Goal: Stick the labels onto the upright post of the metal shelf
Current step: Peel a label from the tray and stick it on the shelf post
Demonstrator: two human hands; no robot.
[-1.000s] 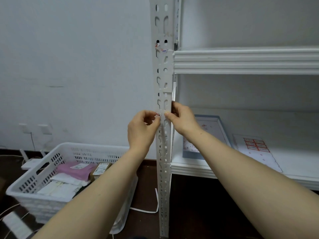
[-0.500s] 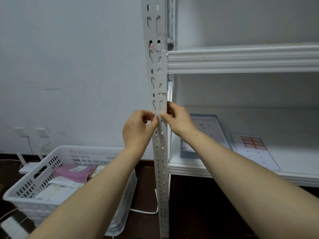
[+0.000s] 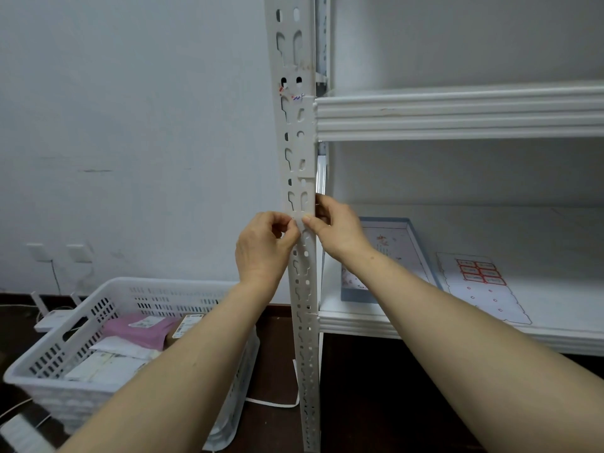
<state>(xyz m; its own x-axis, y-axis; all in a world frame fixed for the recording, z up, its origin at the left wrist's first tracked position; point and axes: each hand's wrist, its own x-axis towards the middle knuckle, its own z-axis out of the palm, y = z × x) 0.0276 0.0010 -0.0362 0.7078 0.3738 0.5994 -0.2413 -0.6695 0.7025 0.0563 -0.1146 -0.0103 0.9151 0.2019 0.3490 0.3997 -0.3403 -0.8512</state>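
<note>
The label (image 3: 298,221) sits at the centre of the frame, against the front face of the upright post (image 3: 300,158), at the level where the two hands meet; it is pale like the post, and its outline cannot be made out clearly. The left hand (image 3: 261,250) has its fingers curled, with thumb and forefinger pinching the label at the left edge of the post. The right hand (image 3: 336,230) lays its thumb on the front face and wraps its fingers behind the right edge, so that it grips the post. The step in hand appears to be seating and smoothing the label. To do it well, the right thumb should hold one end fixed while the left releases its pinch and rubs outward across the face, which avoids creases; the label should lie on solid metal rather than across a slot. Higher on the post, in the upper centre, an applied label (image 3: 292,94) bears red and blue marks. To the right, the lower shelf (image 3: 490,325) carries a label sheet (image 3: 477,276) and a blue tray (image 3: 389,256). A white basket (image 3: 98,308) of parcels stands on the floor at lower left.
</note>
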